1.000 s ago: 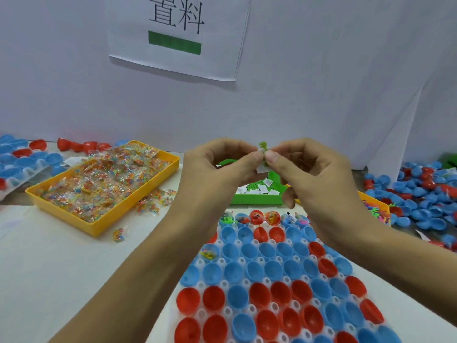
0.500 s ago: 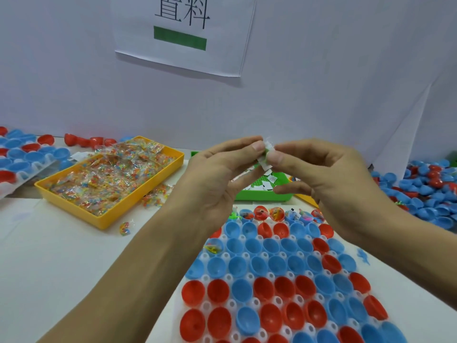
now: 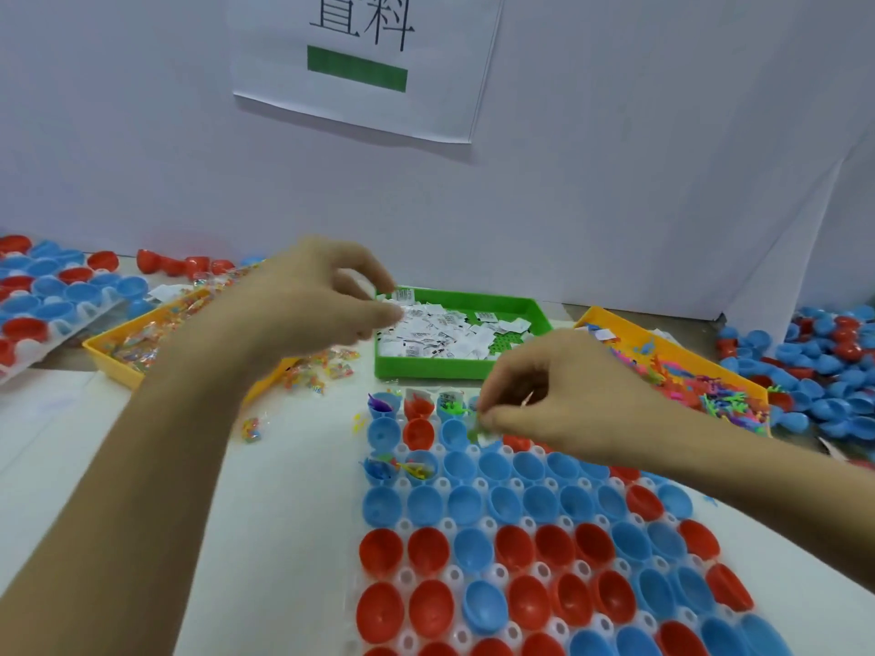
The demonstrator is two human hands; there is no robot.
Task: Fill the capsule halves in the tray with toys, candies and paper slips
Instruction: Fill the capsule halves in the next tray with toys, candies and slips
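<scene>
A white tray (image 3: 497, 572) of red and blue capsule halves lies in front of me. Several halves in its far rows hold toys and paper slips. My right hand (image 3: 558, 400) is low over the far rows, pinching a small green toy with a white paper slip (image 3: 479, 430) just above a blue half. My left hand (image 3: 312, 300) hovers blurred at the left edge of the green tray (image 3: 473, 366) of paper slips, fingers curled; something white may be between them, but I cannot tell.
A yellow tray (image 3: 118, 364) of wrapped candies sits at the left, with loose candies (image 3: 317, 371) spilled beside it. An orange tray (image 3: 686, 371) of small coloured toys is at the right. Loose capsule halves (image 3: 828, 371) pile up far right, another filled tray (image 3: 52, 300) far left. White partition behind.
My hands have parted. The right hand dropped with the toy and slip to the tray's far rows; the left hand moved back toward the green tray. The view tilted downward.
</scene>
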